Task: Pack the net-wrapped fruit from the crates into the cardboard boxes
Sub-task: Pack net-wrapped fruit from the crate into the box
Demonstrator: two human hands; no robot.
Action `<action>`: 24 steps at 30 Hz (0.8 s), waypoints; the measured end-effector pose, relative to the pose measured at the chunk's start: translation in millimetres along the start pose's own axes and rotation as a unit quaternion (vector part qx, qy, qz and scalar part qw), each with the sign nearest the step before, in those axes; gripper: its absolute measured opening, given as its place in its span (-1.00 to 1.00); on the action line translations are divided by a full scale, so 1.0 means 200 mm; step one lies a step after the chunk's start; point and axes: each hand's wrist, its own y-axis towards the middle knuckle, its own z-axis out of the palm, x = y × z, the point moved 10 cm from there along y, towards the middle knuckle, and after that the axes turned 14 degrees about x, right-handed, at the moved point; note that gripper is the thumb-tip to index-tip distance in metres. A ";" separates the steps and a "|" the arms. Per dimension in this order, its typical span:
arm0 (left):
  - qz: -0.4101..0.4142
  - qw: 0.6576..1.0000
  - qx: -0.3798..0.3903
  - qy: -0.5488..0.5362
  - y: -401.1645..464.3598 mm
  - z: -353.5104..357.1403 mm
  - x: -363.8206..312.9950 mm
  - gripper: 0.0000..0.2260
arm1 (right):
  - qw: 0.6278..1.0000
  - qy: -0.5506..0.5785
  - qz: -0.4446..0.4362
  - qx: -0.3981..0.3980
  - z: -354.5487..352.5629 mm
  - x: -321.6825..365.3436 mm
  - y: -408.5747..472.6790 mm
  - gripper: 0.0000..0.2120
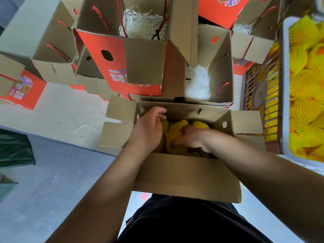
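Note:
An open cardboard box stands right in front of me with several yellow net-wrapped fruit inside. Both my hands reach down into it. My left hand is at the box's left side, fingers bent over the fruit near the far wall. My right hand lies over the fruit in the middle, fingers curled down onto one; the grip itself is hidden. At the right, a white crate is piled with more net-wrapped fruit.
Several open red-and-brown boxes with white shredded-paper filling stand behind the near box. A brown slatted crate with fruit sits beside the white one. Pale boards and grey floor lie to the left, with a green cloth at the left edge.

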 end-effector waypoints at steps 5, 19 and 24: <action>-0.037 0.997 0.061 0.043 0.01 0.10 0.07 -0.70 | 0.984 -0.179 -0.006 -0.006 0.02 0.14 -0.02 -0.11; -0.121 0.906 0.357 0.194 0.03 0.41 0.14 -0.66 | 0.980 -0.190 0.055 -0.036 0.06 0.06 0.12 -0.75; -0.116 0.904 0.362 0.195 0.04 0.39 0.13 -0.65 | 0.984 -0.157 0.001 -0.084 -0.07 0.11 0.01 -0.52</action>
